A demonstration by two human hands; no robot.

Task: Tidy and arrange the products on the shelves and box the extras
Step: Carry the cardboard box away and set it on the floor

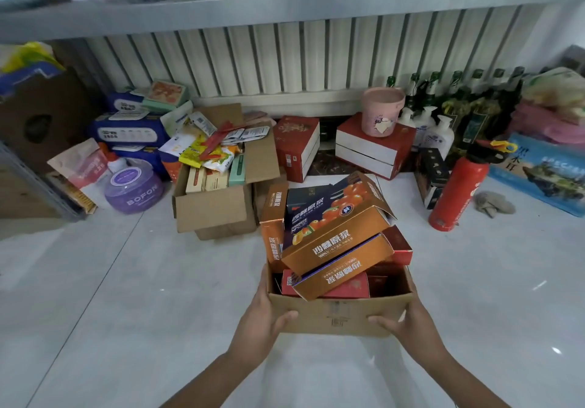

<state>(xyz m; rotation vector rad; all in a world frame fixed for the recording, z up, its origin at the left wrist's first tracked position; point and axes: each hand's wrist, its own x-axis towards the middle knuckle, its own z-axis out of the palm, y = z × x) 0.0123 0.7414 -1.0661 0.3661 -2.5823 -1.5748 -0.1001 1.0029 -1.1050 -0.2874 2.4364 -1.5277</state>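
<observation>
A brown cardboard box sits low in front of me, above the white floor. It is stuffed with orange juice cartons and red cartons that stick out over its rim. My left hand grips the box's left side, thumb on the front wall. At the right side my right hand grips it too, fingers curled over the front corner.
A second open cardboard box full of packets stands behind on the left. Red gift boxes carry a pink cup. A red extinguisher, green bottles, a purple jar and wipe packs line the wall under a metal shelf.
</observation>
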